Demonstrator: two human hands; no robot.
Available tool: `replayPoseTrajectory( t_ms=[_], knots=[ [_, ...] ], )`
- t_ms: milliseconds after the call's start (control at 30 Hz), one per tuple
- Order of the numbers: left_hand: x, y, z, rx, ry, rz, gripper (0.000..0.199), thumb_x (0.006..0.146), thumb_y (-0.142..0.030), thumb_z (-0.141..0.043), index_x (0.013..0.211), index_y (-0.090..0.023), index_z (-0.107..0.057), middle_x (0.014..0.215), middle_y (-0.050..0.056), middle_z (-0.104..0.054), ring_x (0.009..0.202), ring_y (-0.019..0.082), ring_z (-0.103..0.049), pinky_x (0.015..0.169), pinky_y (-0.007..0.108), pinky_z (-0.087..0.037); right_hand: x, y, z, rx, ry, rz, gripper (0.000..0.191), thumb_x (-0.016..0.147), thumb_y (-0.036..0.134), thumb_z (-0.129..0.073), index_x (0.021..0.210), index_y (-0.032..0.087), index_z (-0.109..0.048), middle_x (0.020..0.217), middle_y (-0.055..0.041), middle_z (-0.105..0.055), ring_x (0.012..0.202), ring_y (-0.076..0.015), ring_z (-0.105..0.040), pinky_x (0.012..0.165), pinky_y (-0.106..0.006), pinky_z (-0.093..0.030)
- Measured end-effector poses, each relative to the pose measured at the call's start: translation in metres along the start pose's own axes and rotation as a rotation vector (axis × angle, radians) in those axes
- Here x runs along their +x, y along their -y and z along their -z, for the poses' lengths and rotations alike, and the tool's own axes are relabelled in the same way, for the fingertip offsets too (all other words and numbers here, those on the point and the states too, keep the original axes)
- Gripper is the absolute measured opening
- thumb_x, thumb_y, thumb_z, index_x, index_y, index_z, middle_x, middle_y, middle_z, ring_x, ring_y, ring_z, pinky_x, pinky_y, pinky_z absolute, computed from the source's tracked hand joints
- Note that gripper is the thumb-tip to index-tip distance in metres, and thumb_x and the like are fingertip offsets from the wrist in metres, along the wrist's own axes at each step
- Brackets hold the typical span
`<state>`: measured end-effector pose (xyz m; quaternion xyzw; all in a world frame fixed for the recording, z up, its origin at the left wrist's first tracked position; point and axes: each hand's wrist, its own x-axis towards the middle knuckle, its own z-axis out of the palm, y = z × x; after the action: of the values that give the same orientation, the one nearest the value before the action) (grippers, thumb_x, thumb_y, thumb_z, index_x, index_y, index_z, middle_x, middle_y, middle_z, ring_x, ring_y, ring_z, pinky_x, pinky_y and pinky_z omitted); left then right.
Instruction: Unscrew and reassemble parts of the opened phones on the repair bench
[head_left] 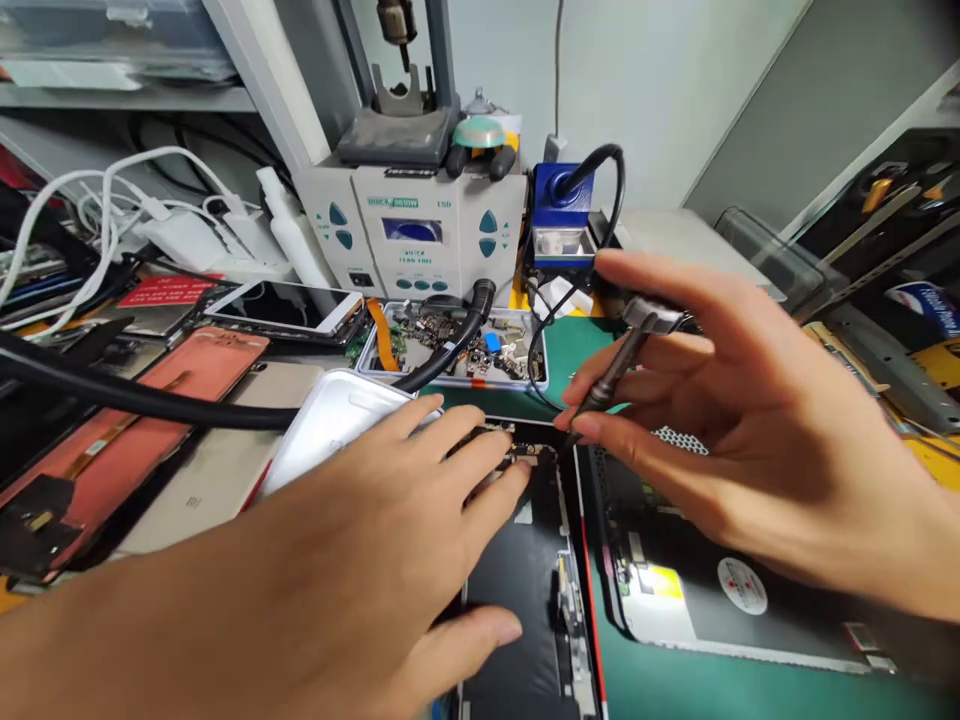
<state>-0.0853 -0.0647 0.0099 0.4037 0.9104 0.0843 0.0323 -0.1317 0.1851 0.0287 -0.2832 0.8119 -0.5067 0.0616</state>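
Observation:
An opened phone (517, 570) lies on the green mat, its dark inner side and small metal parts showing. My left hand (390, 510) is laid over its left part with the fingers spread, the fingertips near the circuit parts at its top. A slim precision screwdriver (619, 370) is gripped in my right hand (757, 430), thumb and fingers around the shaft and the index finger raised by its wide cap. The screwdriver slants down to the phone's top right corner; whether its tip touches cannot be told. Under my right hand lies a second opened device (705, 610) with a round white sticker.
A white phone shell (337, 410) sits left of my hand. Behind it, a tray (544, 365) holds loose electronic parts beneath a black hose (465, 335). A grey rework station (412, 240) and a blue soldering-iron holder (562, 215) stand at the back. Phone parts crowd the left.

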Motion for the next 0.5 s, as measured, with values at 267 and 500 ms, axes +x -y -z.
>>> replayPoseTrajectory(
  t_ms=[267, 500],
  knots=[
    [0.006, 0.000, 0.011, 0.057, 0.023, -0.037, 0.053, 0.090, -0.057, -0.058, 0.125, -0.016, -0.063, 0.134, 0.016, -0.058, 0.124, 0.037, -0.052, 0.102, 0.055, -0.047, 0.000, -0.001, -0.005, -0.016, -0.124, 0.075, 0.071, 0.087, 0.024, -0.075, 0.148, 0.039, -0.042, 0.122, -0.0049, -0.063, 0.093, -0.0194, -0.073, 0.084, -0.026, -0.066],
    [0.008, 0.004, 0.014, 0.077, 0.053, -0.045, 0.058, 0.088, -0.058, -0.060, 0.128, -0.015, -0.060, 0.131, 0.015, -0.059, 0.121, 0.034, -0.053, 0.101, 0.051, -0.046, -0.003, -0.002, -0.007, -0.009, -0.150, 0.104, 0.076, 0.082, 0.020, -0.081, 0.147, 0.034, -0.044, 0.109, -0.0038, -0.066, 0.097, -0.0231, -0.072, 0.088, -0.035, -0.066]
  ],
)
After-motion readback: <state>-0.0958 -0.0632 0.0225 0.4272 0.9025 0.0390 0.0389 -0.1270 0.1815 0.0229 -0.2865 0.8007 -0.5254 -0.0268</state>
